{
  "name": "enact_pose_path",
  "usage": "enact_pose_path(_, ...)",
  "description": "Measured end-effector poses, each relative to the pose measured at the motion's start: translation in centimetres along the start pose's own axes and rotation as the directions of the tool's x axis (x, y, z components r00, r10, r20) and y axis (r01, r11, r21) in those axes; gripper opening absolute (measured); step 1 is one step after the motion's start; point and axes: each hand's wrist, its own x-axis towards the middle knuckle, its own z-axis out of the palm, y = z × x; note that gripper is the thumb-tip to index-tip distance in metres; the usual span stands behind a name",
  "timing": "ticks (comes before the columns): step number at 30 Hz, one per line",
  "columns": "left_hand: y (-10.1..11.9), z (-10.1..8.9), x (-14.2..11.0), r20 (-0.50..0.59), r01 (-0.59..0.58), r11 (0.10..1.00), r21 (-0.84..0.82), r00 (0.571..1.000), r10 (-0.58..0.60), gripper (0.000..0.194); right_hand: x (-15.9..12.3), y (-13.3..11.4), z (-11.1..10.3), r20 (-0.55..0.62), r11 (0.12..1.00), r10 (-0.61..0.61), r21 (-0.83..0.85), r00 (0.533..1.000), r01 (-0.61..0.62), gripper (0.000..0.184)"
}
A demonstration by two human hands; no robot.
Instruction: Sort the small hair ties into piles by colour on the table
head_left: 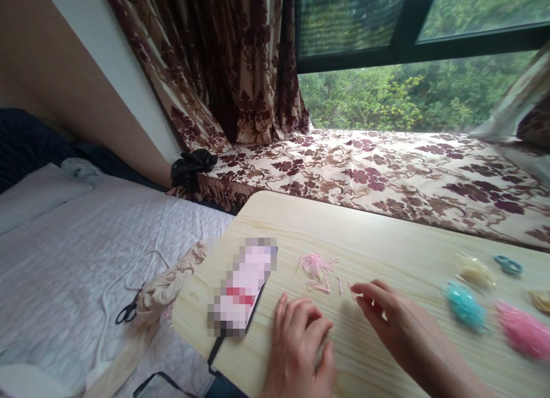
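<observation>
At 12 o'clock from the wood-grain table: floral-covered window seat, then window, dark green frame, foliage outside. Floral curtain at 11. Black bag at 10, on the near left end of the seat. Bed at 9, pale quilted cover; beige cloth bunched by the table edge, black scissor handles showing just beside it.

Tabletop is light, pale grain, rounded corner at 10. Pixelated pink item with a red band lies on its left part; detail masked, black strap runs off it toward 7.

Right hand: thumb and forefinger narrow, pinched on what looks like one pink loop, just above or on the wood, can't tell which. Loose pile of pink rubber bands at 10 from that hand, near but not touching. Small pale stick between pile and fingertips.

Left hand at 8 from the right: palm down, fingers loosely spread and bent, nothing seen in it; underside hidden. Pile is at 1 from it.

Right hand's far side: teal packet at 3, cream packet at 2, larger pink packet past the teal one. Blue looped item also at 2, beyond the cream.
</observation>
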Motion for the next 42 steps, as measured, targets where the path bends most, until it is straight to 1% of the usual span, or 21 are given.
enact_pose_path(7,-0.3,0.5,-0.2,-0.033,0.01,1.0,-0.017,0.999,-0.011,0.03,4.0,-0.9,-0.4,0.047,0.996,-0.076,-0.033,0.996,0.078,0.031)
enact_pose_path(12,-0.3,0.5,-0.1,-0.044,0.012,1.0,-0.018,0.999,-0.012,0.03,5.0,-1.4,-0.6,0.089,0.992,-0.085,-0.09,0.992,0.093,0.028)
enact_pose_path(15,-0.3,0.4,-0.1,-0.03,0.004,1.0,-0.017,1.0,-0.005,0.03,5.0,-1.4,-0.5,0.112,0.988,-0.092,-0.111,0.989,0.104,0.024)
enact_pose_path(22,-0.3,0.4,-0.1,-0.028,-0.002,1.0,0.002,1.0,0.002,0.03,4.8,-1.0,-0.4,0.143,0.986,-0.098,-0.119,0.985,0.115,0.023)
enact_pose_path(30,-0.3,0.3,-0.1,-0.03,-0.009,1.0,0.018,1.0,0.01,0.03,5.1,-1.1,-0.1,0.146,0.995,-0.039,-0.089,0.989,0.053,0.02)
enact_pose_path(33,-0.3,0.4,-0.1,-0.023,-0.009,1.0,0.03,1.0,0.01,0.03,5.2,-1.3,0.0,0.137,0.998,-0.025,-0.055,0.99,0.033,0.018)
enact_pose_path(36,-0.3,0.5,-0.1,-0.038,-0.009,1.0,0.028,0.999,0.011,0.03,4.9,-1.3,-0.2,0.121,1.0,-0.027,0.005,0.992,0.027,0.02)
enact_pose_path(42,-0.8,0.9,-0.3,-0.055,-0.027,0.999,0.02,0.998,0.028,0.029,3.2,-0.7,-1.6,0.062,0.984,-0.01,0.177,0.998,-0.001,0.03)
